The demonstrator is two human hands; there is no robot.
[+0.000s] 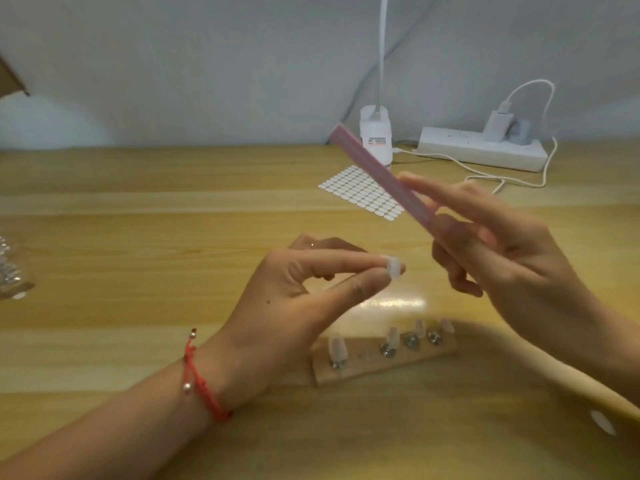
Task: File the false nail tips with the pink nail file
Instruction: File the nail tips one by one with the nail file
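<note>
- The left hand [301, 299] pinched one false nail tip [394, 266] between thumb and forefinger, raised above the tabletop [138, 237].
- The right hand [512, 258] gripped the lower end of the pink nail file [384, 174], with the forefinger stretched along it. The file slanted up and to the left, and its free end crossed in front of the lamp base [375, 136].
- The file and the pinched tip were apart, the tip sitting below the file with air between them.
- There was room to move left of the hands, over bare wood as far as a glass object [10, 268] cut off by the frame's left edge.
- Near the tabletop's front edge lay a wooden holder strip [381, 365]. More nail tips [337, 348] stood on its metal studs, and its left end was hidden behind the left wrist.
- Behind the hands a sheet of white oval stickers [362, 192] lay flat.
- A power strip [481, 148] with a charger [497, 124] sat at the far edge by the wall, a white cable [535, 81] arching above it.
- A cardboard corner [12, 77] was cut off at the upper left.
- A curved wooden shape [554, 375] at the lower right was blurred, and I could not tell what it was. The right hand was smeared as well.
</note>
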